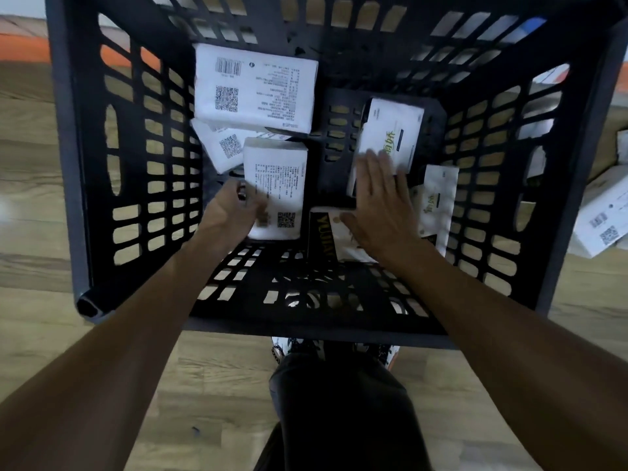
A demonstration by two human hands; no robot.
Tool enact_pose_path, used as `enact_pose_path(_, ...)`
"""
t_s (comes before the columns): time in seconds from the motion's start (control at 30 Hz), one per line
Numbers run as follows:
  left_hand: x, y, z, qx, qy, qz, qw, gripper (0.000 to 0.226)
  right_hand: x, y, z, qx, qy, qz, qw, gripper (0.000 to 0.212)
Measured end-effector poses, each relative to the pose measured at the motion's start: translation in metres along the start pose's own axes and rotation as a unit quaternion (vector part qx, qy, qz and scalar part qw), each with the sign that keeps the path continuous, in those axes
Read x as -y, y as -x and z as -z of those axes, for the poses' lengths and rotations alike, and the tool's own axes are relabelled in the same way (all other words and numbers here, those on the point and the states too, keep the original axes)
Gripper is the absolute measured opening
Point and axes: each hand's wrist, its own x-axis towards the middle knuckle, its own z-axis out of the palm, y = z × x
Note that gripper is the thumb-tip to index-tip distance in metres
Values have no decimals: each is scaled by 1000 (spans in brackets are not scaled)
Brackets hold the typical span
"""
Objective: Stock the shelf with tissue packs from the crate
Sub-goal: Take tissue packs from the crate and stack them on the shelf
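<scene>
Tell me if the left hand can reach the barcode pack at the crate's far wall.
Probably yes: the barcode pack lies on top, uncovered, but the left hand is busy gripping a nearer pack.

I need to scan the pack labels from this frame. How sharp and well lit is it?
Head view: dim inside the black crate; the far pack shows its barcode and codes fairly sharply, but its small print is soft; the left hand and right hand smear with motion; the wide-angle lens bows the crate walls.
</scene>
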Motion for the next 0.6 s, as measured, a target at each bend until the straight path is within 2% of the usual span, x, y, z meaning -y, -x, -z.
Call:
enact_pose_path(0.07,-7,-2,4,-18,6,-5,1000,28,-13,-7,7,-17,-11,-48,999,97)
enact_pose_path(0.23,-25,-11,0,-16,49,13,999,15,-27,-43,17,-42,-92,-136,986,103)
enact_pose_path(0.37,-26,-16,-14,-3,89,15,996,20,-17,-68,11,4,-108,-199,974,114)
enact_pose_path(0.43,-20,-21,-16,9,90,13,996,31,-10,-75,3,13,-105,-220,970,116)
enact_pose_path(0.6,-8,-29,-16,29,82,4,996,30,2,-79,-15,-39,-65,-253,964,102)
